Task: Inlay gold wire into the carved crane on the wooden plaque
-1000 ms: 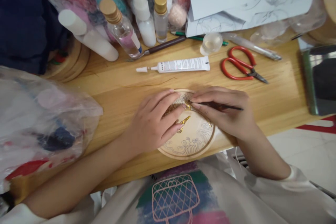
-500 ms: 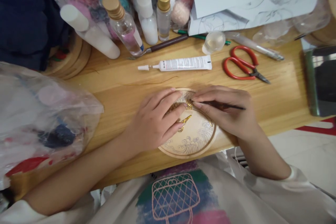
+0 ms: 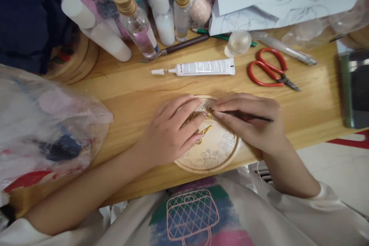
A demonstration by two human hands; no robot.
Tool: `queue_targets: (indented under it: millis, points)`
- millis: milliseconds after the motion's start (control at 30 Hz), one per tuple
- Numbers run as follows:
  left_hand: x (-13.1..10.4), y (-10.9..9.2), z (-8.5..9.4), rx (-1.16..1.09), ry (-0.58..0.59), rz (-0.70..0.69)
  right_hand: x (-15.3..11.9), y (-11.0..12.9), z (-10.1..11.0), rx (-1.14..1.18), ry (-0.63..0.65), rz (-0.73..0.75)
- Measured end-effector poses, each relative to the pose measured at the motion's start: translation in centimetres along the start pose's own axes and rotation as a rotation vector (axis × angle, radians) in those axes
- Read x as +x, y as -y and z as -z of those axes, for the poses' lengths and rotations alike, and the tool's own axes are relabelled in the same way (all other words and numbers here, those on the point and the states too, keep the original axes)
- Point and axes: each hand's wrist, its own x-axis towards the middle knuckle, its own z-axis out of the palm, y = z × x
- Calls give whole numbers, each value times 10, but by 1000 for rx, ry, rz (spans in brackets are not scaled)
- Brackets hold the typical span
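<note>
A round wooden disc (image 3: 207,167) lies near the table's front edge, with a line drawing of waves on its face. Pieces of gold wire (image 3: 205,130) rest on it, some bent into loops and rows; part of them is hidden under my fingers. My left hand (image 3: 175,130) lies flat across the disc's left side, fingers spread, fingertips close to the gold pieces. Pinched between thumb and fingers of my right hand (image 3: 250,119) is a thin dark stick-like tool (image 3: 263,118). Its tip points at the gold rows near the disc's top; its exact kind cannot be made out.
Behind the disc lie a white glue tube (image 3: 206,67), red-handled scissors (image 3: 272,71) and a small clear cup (image 3: 240,42). Bottles (image 3: 134,27) and drawn-on papers (image 3: 245,21) fill the back. A plastic bag (image 3: 57,111) sits left, a dark device (image 3: 356,88) right.
The view has shifted slightly, so things at the back appear a little higher. Both hands keep nearly the same pose on the disc.
</note>
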Motion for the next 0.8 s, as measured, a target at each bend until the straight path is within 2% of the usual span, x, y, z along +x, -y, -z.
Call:
queue_targets:
  millis: [633,800]
  points:
    - [2,1,3,9,13,-16,0,1,-1,1,-6,21]
    - [0,2,1,11,-15,-19,0,1,1,30,-41,-34]
